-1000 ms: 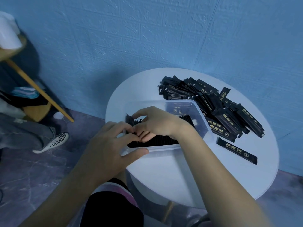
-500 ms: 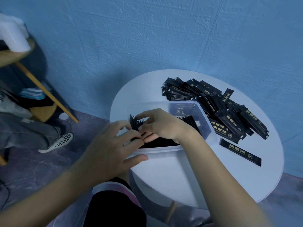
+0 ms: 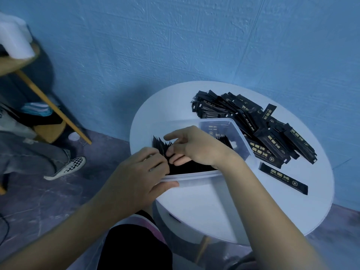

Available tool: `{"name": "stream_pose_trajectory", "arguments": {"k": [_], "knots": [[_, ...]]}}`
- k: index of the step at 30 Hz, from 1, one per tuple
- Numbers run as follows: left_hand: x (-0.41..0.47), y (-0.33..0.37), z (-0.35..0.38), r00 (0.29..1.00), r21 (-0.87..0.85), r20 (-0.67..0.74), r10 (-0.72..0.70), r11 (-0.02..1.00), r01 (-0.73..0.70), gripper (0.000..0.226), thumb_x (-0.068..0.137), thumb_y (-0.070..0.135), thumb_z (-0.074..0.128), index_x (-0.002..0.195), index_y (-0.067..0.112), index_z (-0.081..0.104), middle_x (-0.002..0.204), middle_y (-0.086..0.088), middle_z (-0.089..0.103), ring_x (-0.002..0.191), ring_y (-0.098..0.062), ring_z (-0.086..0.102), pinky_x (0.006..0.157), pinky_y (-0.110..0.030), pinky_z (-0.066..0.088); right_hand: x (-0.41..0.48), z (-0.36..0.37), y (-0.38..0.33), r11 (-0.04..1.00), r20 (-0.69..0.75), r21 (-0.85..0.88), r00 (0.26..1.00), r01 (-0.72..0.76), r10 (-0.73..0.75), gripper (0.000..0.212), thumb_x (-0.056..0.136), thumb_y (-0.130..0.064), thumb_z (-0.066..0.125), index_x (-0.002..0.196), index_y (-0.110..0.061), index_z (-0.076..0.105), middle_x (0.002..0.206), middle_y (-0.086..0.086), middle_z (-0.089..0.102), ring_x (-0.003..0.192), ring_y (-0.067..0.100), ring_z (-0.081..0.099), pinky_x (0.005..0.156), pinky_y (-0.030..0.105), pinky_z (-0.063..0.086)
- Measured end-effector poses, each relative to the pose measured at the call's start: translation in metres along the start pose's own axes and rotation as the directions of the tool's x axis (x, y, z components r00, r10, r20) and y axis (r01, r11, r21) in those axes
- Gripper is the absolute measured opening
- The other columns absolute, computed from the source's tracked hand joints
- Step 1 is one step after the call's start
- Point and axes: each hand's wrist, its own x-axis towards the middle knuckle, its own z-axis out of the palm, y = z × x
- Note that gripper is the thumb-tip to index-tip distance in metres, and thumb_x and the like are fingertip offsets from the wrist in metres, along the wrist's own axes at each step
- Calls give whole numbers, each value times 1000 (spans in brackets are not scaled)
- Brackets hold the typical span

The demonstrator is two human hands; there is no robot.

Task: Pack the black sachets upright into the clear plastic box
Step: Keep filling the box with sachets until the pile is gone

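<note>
While your left hand clamps the box rim, thumb outside, your right hand curls into the sachets standing beneath it. Whether it pinches one, I cannot tell. Careful: push sideways and the row could fan over. The spare pile lies beyond your right hand.
</note>
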Motion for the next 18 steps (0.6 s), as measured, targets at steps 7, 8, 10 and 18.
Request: {"name": "stream_pose_trajectory", "arguments": {"k": [7,8,10,18], "knots": [[-2,-4,8,999,-15,34,14,1000,-13,43,98,47,58,82,10,69,102,-2,65,104,-24,58,87,-31,49,-2,-1,2,998,56,-67,998,16,-13,41,100,0,54,140,-4,53,107,21,71,79,19,73,76,27,62],[-4,-5,10,999,-15,31,-8,1000,9,44,98,48,57,83,10,69,108,-4,64,109,-25,56,92,-31,48,-1,0,2,998,60,-66,998,19,-15,40,100,1,53,140,-4,53,105,20,71,78,18,73,76,27,62],[-6,-7,12,998,-2,19,-61,998,61,43,96,49,59,83,10,70,119,-10,60,117,-29,52,102,-29,40,2,0,2,998,61,-60,998,19,-16,39,100,1,52,139,-2,55,102,17,71,78,18,73,75,27,62],[-6,0,8,948,-41,53,-313,948,315,45,84,65,58,89,22,72,135,-1,47,104,-20,47,78,-35,50,4,2,3,1000,51,-16,999,1,0,40,102,1,48,142,-3,51,98,11,68,76,19,72,72,26,61]]}}
